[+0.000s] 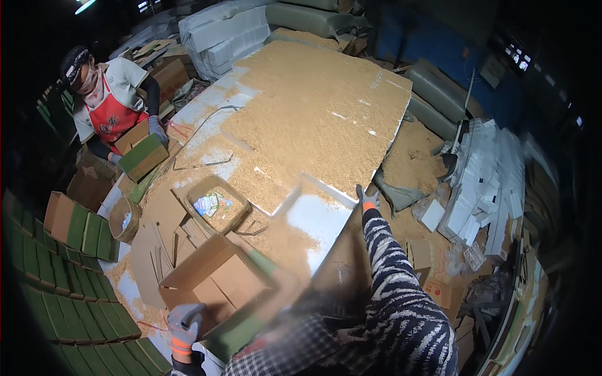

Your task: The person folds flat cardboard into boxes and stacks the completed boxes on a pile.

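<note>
At the lower left, my left hand (185, 321), in a grey glove with an orange cuff, is closed on the near-left rim of an open cardboard box (210, 257). The box has raised flaps and a bare brown inside. Its outer side facing me is green. My right arm, in a zebra-striped sleeve, reaches forward. My right hand (369, 199), gloved too, touches the right edge of a white foam slab (332, 192) heaped with sawdust (313, 113); the visible fingers are stretched out, the rest hidden.
A basket (216, 203) with small colourful packets stands beyond the box, a round basket (125, 219) farther left. Green cartons (69, 294) are stacked at left. A co-worker (113, 103) in a red apron handles a green carton (144, 156). White foam pieces (480, 182) lie at right.
</note>
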Demonstrator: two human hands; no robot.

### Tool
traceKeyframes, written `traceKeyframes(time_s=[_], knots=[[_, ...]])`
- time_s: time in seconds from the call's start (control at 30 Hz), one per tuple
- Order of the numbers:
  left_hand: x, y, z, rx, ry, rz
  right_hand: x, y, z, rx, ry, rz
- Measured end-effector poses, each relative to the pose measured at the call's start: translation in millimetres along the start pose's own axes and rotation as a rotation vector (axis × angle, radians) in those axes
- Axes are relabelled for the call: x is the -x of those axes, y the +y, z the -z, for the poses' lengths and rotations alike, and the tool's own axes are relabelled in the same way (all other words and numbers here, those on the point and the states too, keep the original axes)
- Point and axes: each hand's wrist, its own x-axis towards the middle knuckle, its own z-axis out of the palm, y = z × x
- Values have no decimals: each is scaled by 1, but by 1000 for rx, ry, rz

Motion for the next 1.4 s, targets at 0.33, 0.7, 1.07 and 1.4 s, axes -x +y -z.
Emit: traceKeyframes(time_s=[0.33,0.7,1.07,1.4], knots=[[-3,-52,-10,455,463,425,1,8,3,-838,6,652],[-13,-52,-41,767,619,415,282,-111,120,-509,-761,1123],[1,-110,-60,1214,669,547,401,-75,-24,-16,-1288,1139],[23,-330,-45,-383,330,1183,405,-45,-47,1342,-538,1837]])
